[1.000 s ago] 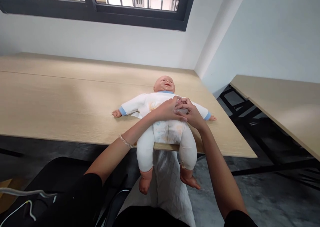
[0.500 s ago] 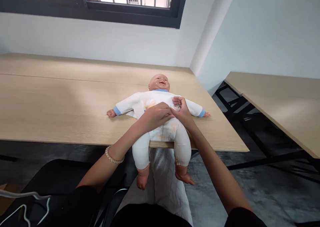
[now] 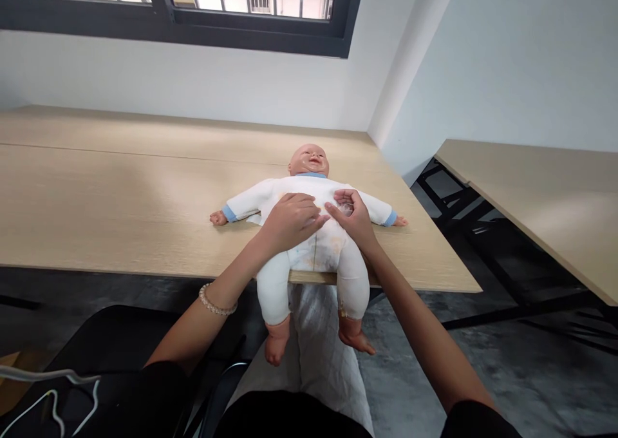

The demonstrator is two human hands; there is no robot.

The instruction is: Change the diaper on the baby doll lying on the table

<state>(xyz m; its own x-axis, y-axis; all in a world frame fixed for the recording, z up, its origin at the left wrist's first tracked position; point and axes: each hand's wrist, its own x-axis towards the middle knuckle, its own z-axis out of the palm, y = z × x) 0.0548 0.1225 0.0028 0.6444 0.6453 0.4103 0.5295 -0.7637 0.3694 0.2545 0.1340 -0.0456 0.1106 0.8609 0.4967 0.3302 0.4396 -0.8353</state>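
Note:
A baby doll (image 3: 309, 160) lies on its back, arms spread, its lower legs hanging over the table's front edge. It wears a white top (image 3: 302, 185) with blue collar and cuffs, and a printed diaper (image 3: 316, 248) round its hips. My left hand (image 3: 294, 219) lies over the doll's belly at the diaper's upper part, fingers bent, thumb held apart. Opposite it, my right hand (image 3: 353, 218) rests at the other side of the waist, fingers curved and thumb apart, with a whitish bit by its palm. A small white diaper flap (image 3: 254, 218) sticks out beside my left hand.
The light wooden table (image 3: 120, 212) stands against the wall under a dark-framed window (image 3: 261, 29). A second table (image 3: 535, 187) with black legs is at the right. A black chair (image 3: 111, 338) and white cables (image 3: 53, 375) are at lower left.
My hands have drawn apart at the doll's waist. The left has shifted a little leftward and its thumb has come away from the right hand. The doll stays in place.

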